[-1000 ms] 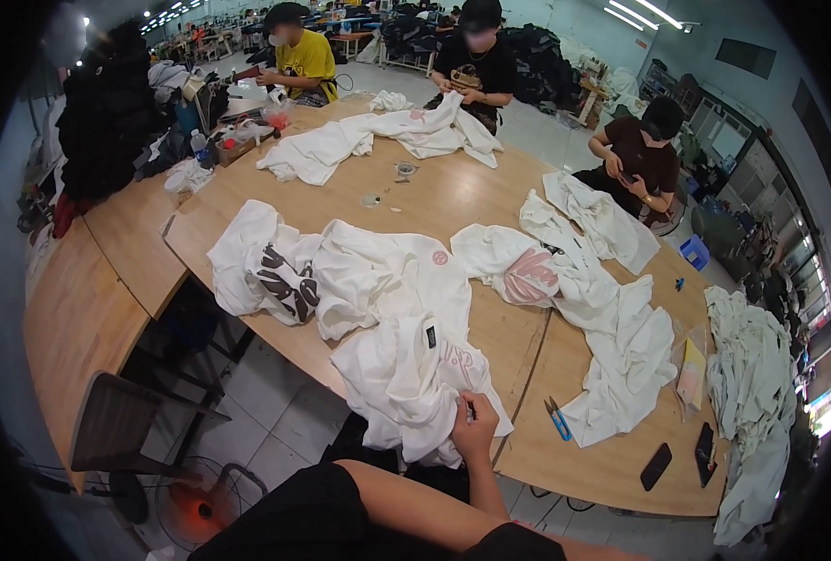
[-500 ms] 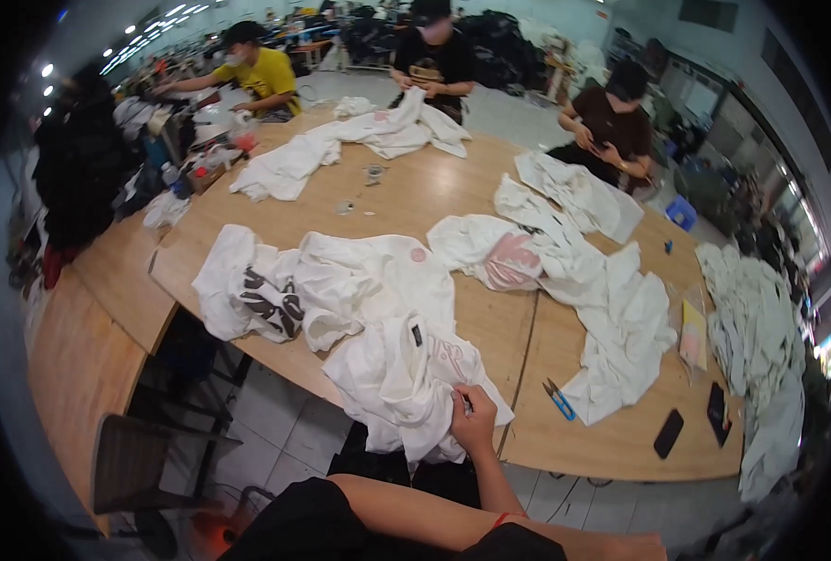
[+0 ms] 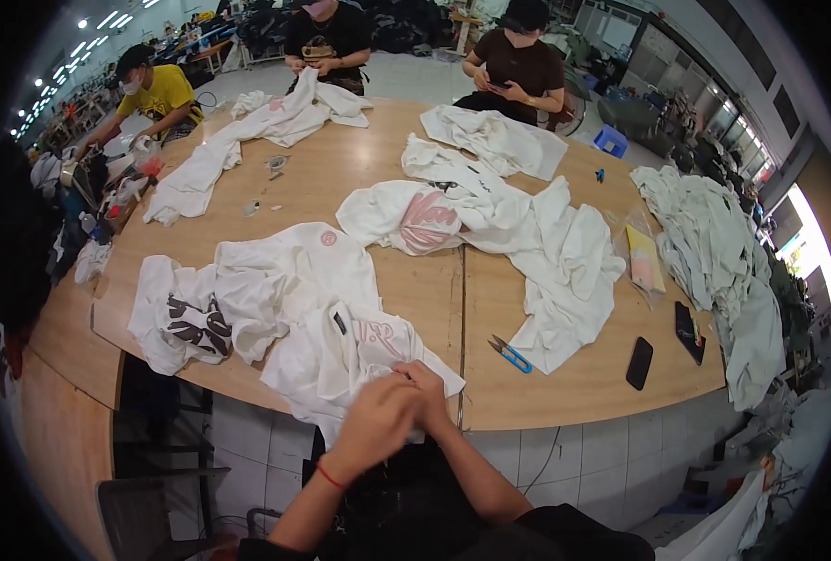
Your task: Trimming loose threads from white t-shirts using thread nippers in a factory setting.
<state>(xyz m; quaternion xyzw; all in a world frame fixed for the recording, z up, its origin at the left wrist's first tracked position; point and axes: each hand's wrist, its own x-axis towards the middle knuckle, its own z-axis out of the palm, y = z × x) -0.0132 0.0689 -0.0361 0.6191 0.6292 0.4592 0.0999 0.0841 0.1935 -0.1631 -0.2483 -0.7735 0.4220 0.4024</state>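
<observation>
A white shirt (image 3: 308, 360) with a dark neck label and pink lettering lies bunched at the table's near edge. My right hand (image 3: 426, 381) is closed on its fabric just below the lettering. Beside it and partly in front, my left hand (image 3: 378, 423), with a red band at the wrist, is smeared by motion, so its fingers are unclear. Adjoining this shirt is another white garment (image 3: 284, 276) with black and pink prints. Blue-handled thread snips (image 3: 511, 355) rest on the table to the right of my hands.
The wooden table (image 3: 415, 299) carries more white garments (image 3: 565, 271) with pink print. Two dark phones (image 3: 640, 363) and a plastic packet (image 3: 643, 257) lie at right, near a white cloth pile (image 3: 715, 252). Several people work across the table. A chair (image 3: 144, 514) stands lower left.
My left arm has swung back from the lower right, bringing the left hand up beside the right one at the shirt. My right hand keeps its hold. The view has shifted to the right.
</observation>
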